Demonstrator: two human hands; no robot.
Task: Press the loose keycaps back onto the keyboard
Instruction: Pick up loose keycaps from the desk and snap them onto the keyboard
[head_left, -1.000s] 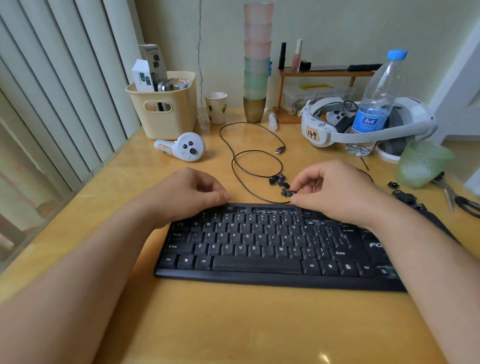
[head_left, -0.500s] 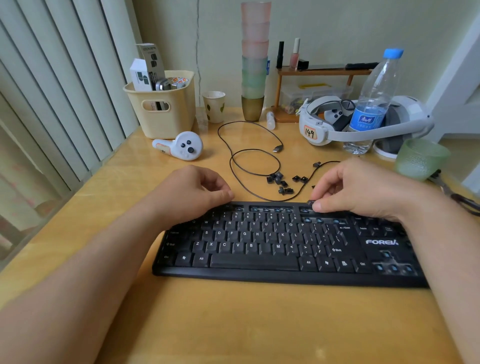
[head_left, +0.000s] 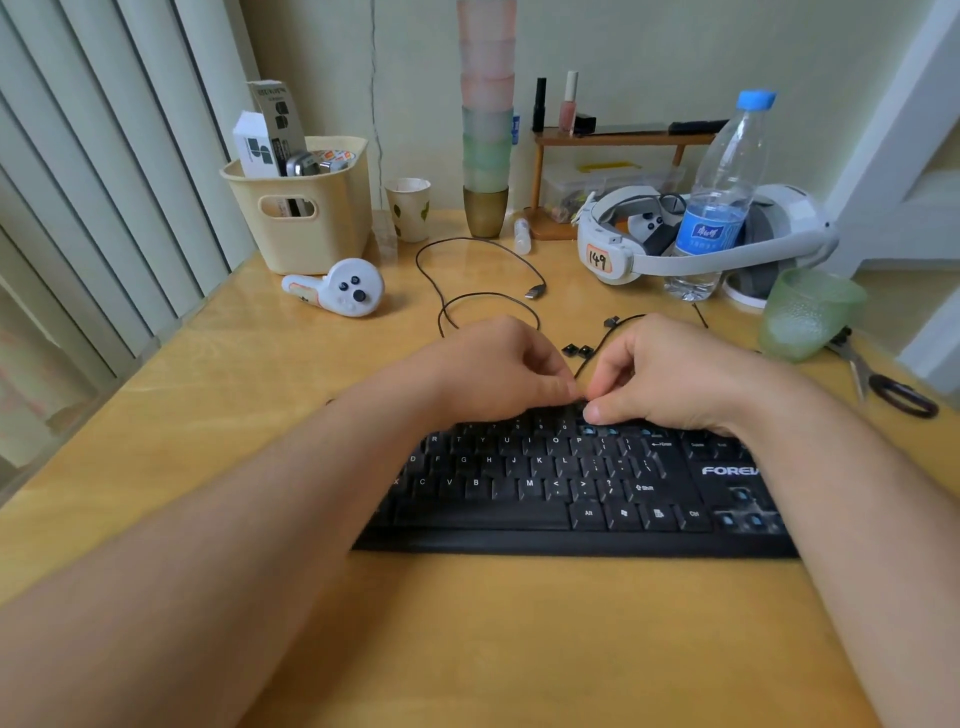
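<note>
A black keyboard (head_left: 540, 525) lies on the wooden desk, with blue switch stems bare in its top row and at its right end. Both hands meet over the top row. My right hand (head_left: 675, 379) pinches a small black keycap (head_left: 582, 401) between thumb and forefinger, down on the row. My left hand (head_left: 483, 369) has its curled fingertips against the same keycap from the left. Only a sliver of the cap shows. Two loose keycaps (head_left: 577, 350) lie just behind the hands, and one more keycap (head_left: 612, 322) sits farther back by the cable.
A black USB cable (head_left: 467, 301) loops behind the keyboard. A white controller (head_left: 343, 289) and beige basket (head_left: 306, 208) stand back left. A headset (head_left: 649, 249), water bottle (head_left: 722, 208), green cup (head_left: 805, 312) and scissors (head_left: 883, 384) are at the right.
My left hand has slid right along the keyboard's top edge to meet the right hand. My right hand carried a keycap from the loose pile to the top row. The view has shifted.
</note>
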